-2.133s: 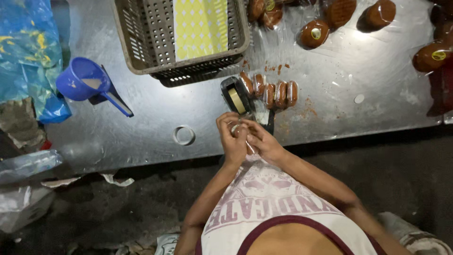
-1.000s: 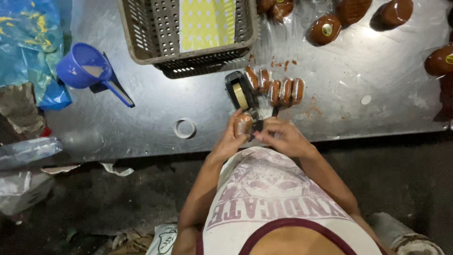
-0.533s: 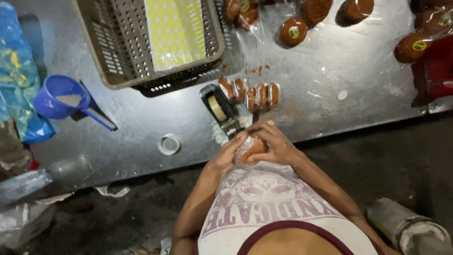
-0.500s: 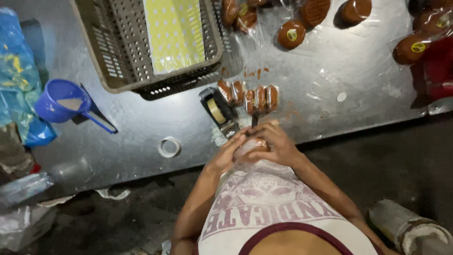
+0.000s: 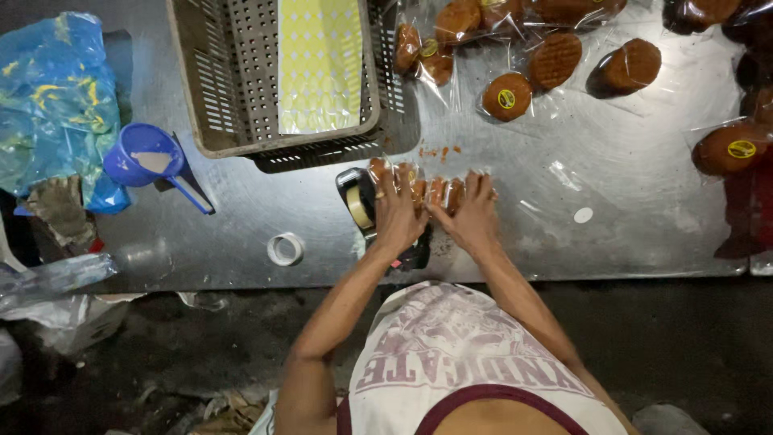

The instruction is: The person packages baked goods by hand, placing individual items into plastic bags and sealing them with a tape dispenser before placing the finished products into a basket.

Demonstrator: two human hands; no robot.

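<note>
Both hands have moved from in front of the chest, where they worked a small wrapped piece, out onto the table and now lie over the row of cookies. Left hand is flat, fingers spread, palm down on the left end of the row of brown cookies, not gripping; its heel sits over the black tape dispenser. Right hand is also open, fingers extended, pressing on the right end of the same row; cannot tell if anything is pinched under it. The cookies stand on edge side by side, in clear wrap, near the table's front edge, just below the crate.

Outward: tape dispenser touches the left end of the row, tan roll showing. White tape ring lies to the left, apart from the hands. Grey plastic crate sits above the row, holding a yellow patterned sheet. Blue scoop with pale powder is left of the crate, next to a blue plastic bag. Wrapped round cookies with yellow stickers are scattered across the upper right of the metal table. Crumbs lie between the crate and the row. A small white disc lies right of the hands.
</note>
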